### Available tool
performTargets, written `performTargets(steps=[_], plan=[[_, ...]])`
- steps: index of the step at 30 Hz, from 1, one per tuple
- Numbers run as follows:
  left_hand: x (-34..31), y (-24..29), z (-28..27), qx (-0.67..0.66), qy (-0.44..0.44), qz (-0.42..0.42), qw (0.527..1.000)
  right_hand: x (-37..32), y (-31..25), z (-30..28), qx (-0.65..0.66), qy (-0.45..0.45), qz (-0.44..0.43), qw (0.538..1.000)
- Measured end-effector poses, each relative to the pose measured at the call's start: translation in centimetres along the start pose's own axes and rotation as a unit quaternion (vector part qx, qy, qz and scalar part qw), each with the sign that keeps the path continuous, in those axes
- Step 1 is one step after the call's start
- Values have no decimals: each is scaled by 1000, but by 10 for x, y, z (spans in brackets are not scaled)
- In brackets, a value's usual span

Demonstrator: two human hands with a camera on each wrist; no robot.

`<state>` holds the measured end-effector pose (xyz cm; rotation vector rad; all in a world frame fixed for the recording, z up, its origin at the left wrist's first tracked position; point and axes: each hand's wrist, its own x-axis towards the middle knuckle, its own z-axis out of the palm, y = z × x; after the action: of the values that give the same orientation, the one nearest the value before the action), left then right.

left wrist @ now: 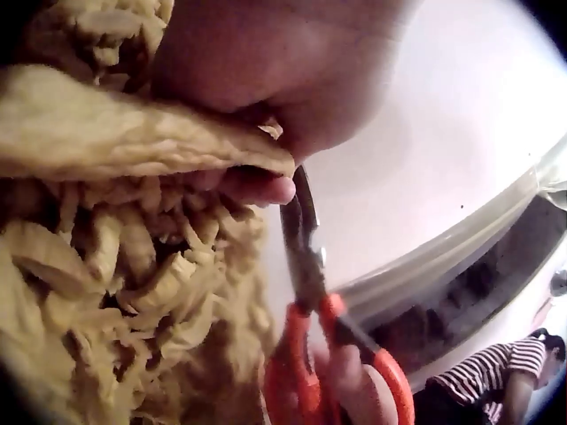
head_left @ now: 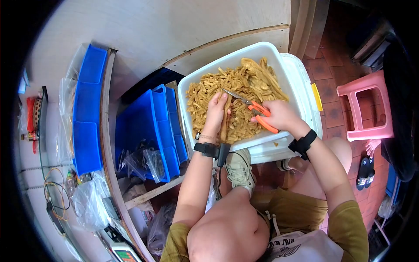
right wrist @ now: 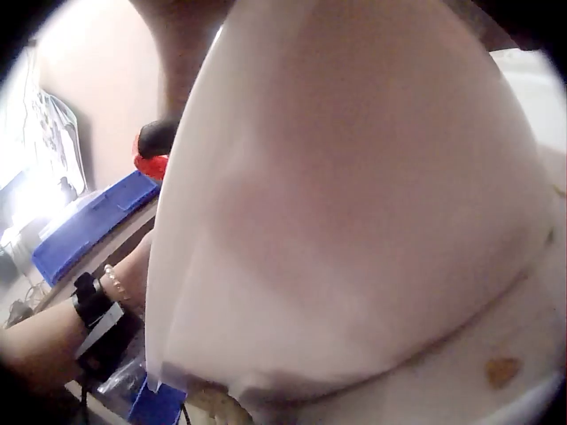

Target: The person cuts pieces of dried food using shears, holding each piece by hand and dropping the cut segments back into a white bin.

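My left hand [head_left: 215,112] grips a long, wrinkled yellow-brown strip [left wrist: 124,137] over a white plastic tub [head_left: 188,118]. My right hand [head_left: 280,114] holds scissors [head_left: 255,108] with orange handles, fingers through the loops. The metal blades [left wrist: 306,248] point at the left hand; their tips lie right at the strip's end, partly hidden behind the left fingers in the left wrist view. Beneath both hands, the tub is filled with short cut pieces [head_left: 205,85]. Longer uncut strips [head_left: 266,78] lie at its far right. The tub's wall fills most of the right wrist view.
A white lid [head_left: 301,78] with a yellow latch [head_left: 317,97] lies under the tub. Blue bins [head_left: 144,122] stand on a shelf at the left. A pink stool [head_left: 364,107] and black slippers [head_left: 365,172] are on the tiled floor at the right. Another person [left wrist: 487,381] appears behind.
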<state>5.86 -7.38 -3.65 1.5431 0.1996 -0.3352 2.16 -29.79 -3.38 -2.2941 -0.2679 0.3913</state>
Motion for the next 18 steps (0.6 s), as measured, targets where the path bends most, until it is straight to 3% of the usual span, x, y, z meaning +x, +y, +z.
performTargets(steps=[10,13,18], plan=[[1,3,-6,17,-48,24,998,-2,2,0,-27,16,-12,999],[0,0,-3,141,-69,5,988,-2,4,6,-52,41,-23,998],[0,1,-5,94,-67,-22,993,-3,1,1,-39,18,-12,999]])
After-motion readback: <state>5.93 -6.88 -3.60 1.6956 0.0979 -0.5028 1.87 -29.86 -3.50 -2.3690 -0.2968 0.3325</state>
